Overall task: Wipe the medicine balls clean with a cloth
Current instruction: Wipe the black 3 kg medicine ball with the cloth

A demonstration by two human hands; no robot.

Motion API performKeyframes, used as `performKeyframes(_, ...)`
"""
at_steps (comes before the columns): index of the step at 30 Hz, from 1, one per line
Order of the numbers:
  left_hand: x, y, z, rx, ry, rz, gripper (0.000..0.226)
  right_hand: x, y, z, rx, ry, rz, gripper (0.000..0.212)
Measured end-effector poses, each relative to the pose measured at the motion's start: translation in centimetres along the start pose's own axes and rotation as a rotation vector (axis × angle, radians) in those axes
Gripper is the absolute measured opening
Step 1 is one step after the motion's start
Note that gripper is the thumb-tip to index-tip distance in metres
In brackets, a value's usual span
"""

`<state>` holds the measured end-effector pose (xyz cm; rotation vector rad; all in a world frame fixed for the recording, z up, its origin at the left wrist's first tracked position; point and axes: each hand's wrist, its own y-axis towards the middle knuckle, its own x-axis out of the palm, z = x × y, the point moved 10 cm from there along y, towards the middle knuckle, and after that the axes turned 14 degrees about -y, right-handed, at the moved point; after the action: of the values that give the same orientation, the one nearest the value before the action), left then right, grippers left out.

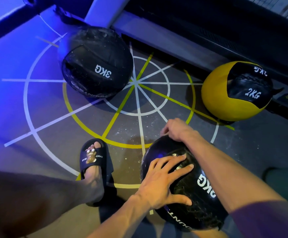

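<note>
We steady black leather 8KG medicine ball (182,184), lower right of frame, directly under both hands. Left hand (165,181) flat on near face, fingers spread straight. Right hand (177,128) curls over far top edge; whether it pinches cloth, we cannot tell. Ball round, no long axis; label faces right. Dusty black 3KG ball (97,64) upper left, yellow-black 2KG ball (235,91) right, both well apart.

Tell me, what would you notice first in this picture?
Probably the yellow ball marked 2KG at the right, bright against the dark floor. Next, the two hands on the near black ball: the left hand lies spread on top, and the right hand is at its far edge. Another black ball, marked 3KG, sits at the top left on painted circles.
</note>
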<state>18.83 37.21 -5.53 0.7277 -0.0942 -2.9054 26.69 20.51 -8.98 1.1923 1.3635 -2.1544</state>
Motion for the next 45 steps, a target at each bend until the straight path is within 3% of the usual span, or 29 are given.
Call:
performKeyframes(3, 0.0, -0.1, 0.0, -0.002, 0.015, -0.001, 0.094, 0.3, -1.0, -2.3, -0.140, 0.075, 0.003, 0.035)
performKeyframes(5, 0.3, -0.1, 0.2, 0.005, 0.036, -0.005, 0.093, 0.0, -1.6, -0.3, -0.125, 0.191, 0.033, 0.032)
performKeyframes(13, -0.1, -0.3, 0.0, 0.008, 0.016, 0.030, 0.094, 2.6, -9.2, 14.8, 0.346, 0.505, 0.217, 0.015)
performKeyframes(16, -0.6, -0.2, 0.0, 0.016, 0.016, 0.068, 0.095, 0.7, -10.6, 11.2, 0.256, 0.516, 0.394, 0.018)
performKeyframes(18, -1.0, -0.1, -0.3, 0.009, 0.029, 0.071, 0.095, -0.8, -11.3, 7.6, 0.090, 0.507, 0.454, 0.017)
performKeyframes(20, -1.2, -0.3, -0.7, -0.017, 0.036, 0.050, 0.095, -0.6, -12.3, 7.3, 0.059, 0.531, 0.471, 0.018)
performKeyframes(26, -2.5, -0.5, -0.8, -0.052, 0.031, 0.003, 0.094, 7.2, -18.3, 16.9, 0.545, 0.692, 0.449, 0.018)
performKeyframes(31, -4.5, -0.5, -0.1, -0.029, 0.116, 0.004, 0.070, 14.0, -23.2, 17.1, 0.771, 0.921, 0.457, 0.017)
performKeyframes(34, -5.2, 0.2, 1.8, 0.003, 0.182, 0.032, 0.063, 13.7, -24.4, 15.5, 0.803, 0.934, 0.545, 0.020)
performKeyframes(39, -3.6, 1.6, 4.0, 0.056, 0.262, -0.075, 0.078, 11.4, -25.9, 11.6, 0.711, 0.906, 0.699, 0.023)
performKeyframes(42, -2.9, 0.6, 3.8, 0.089, 0.339, -0.142, 0.080, 10.8, -26.4, 9.9, 0.624, 0.934, 0.737, 0.023)
performKeyframes(45, -3.7, -0.7, 3.7, 0.097, 0.284, -0.104, 0.077, 12.1, -26.9, 11.0, 0.704, 1.046, 0.722, 0.017)
